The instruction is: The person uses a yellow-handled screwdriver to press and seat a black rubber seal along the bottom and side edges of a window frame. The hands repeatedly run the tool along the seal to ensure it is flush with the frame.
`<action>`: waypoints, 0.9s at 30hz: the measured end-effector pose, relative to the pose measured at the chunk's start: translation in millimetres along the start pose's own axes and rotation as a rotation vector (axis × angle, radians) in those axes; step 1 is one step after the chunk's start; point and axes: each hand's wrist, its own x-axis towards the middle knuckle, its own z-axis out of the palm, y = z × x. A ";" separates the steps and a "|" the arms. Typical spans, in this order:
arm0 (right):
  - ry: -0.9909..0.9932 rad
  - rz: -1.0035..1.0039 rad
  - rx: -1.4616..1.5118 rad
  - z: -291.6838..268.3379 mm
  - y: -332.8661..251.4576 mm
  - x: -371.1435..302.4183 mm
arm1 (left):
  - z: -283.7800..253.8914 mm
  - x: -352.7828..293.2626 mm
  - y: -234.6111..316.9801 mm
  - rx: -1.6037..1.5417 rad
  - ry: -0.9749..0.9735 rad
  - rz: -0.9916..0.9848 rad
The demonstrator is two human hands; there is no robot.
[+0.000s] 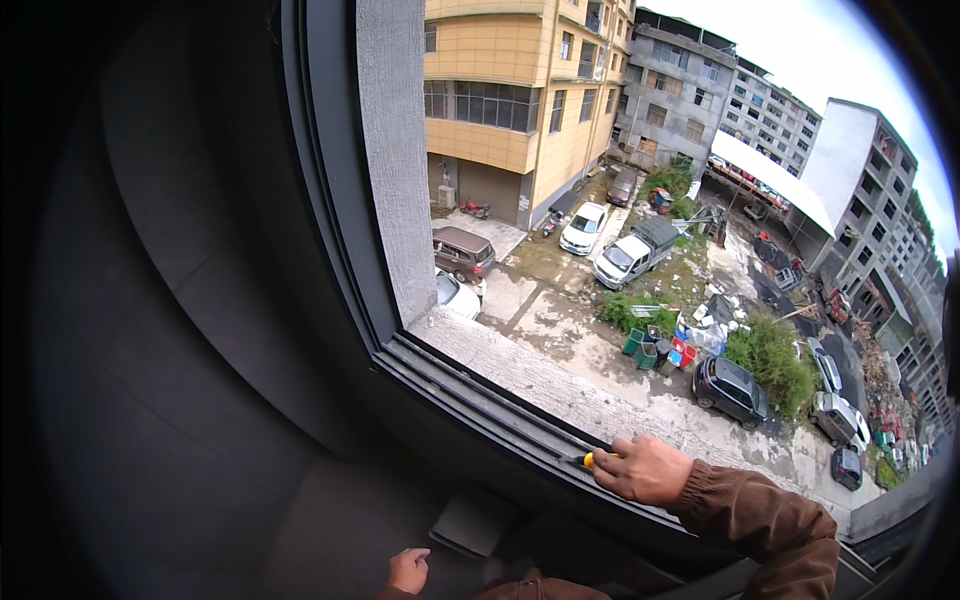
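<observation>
My right hand [645, 470] reaches over the window sill from the lower right, its fingers wrapped round a small yellow-and-black hand tool [588, 460]. The tool's dark, narrow end points left into the grooves of the dark window track [480, 408]. Most of its handle is hidden in my fingers, and its exact kind does not show. Grey dust or grit lies along the track. Low in the view is my left hand [408, 571], apart from the track, with a finger stretched out to the right and nothing seen in it.
A dark upright window frame [345, 180] rises at the left corner of the opening. Beyond the track runs a rough concrete ledge [560, 385]. Far below outside are parked cars, bins [645, 352], rubble and buildings. Below the sill indoors lies a grey flat object [473, 522].
</observation>
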 end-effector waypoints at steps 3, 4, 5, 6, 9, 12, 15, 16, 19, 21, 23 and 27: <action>-0.076 0.061 0.025 -11.5 -7.4 -41.9 | 2.6 0.3 30.5 0.036 -0.015 0.000; -0.096 0.083 0.038 -13.2 -9.6 -50.6 | 0.9 3.5 47.2 0.055 -0.017 0.004; -0.027 0.099 0.079 -12.1 -9.2 -49.3 | 1.3 4.1 55.6 0.039 -0.005 0.019; 0.042 0.114 0.120 -12.1 -6.4 -40.8 | 3.1 5.1 62.4 0.022 0.007 0.035; 0.223 0.236 0.272 3.8 -7.7 7.0 | 13.7 16.0 88.9 0.000 -0.025 0.128; 0.366 0.251 0.300 40.5 2.2 67.0 | 25.6 23.1 116.3 0.001 -0.052 0.222; 0.397 0.185 0.347 59.0 13.2 90.3 | 27.6 28.4 134.9 0.012 -0.045 0.310; 0.364 0.195 0.372 55.5 13.6 90.3 | 26.1 28.3 141.1 0.007 -0.033 0.317; 0.193 0.196 0.369 39.7 15.7 63.6 | 19.9 35.7 159.2 -0.035 0.073 0.332; 0.105 0.297 0.435 27.5 11.0 35.5 | 11.5 50.0 173.2 -0.065 0.170 0.391; 0.119 0.466 0.599 27.2 4.8 2.1 | -2.5 76.7 205.2 0.105 0.316 0.587; 0.216 0.724 0.992 38.2 -15.5 -47.9 | -17.0 133.6 237.4 0.329 0.328 0.809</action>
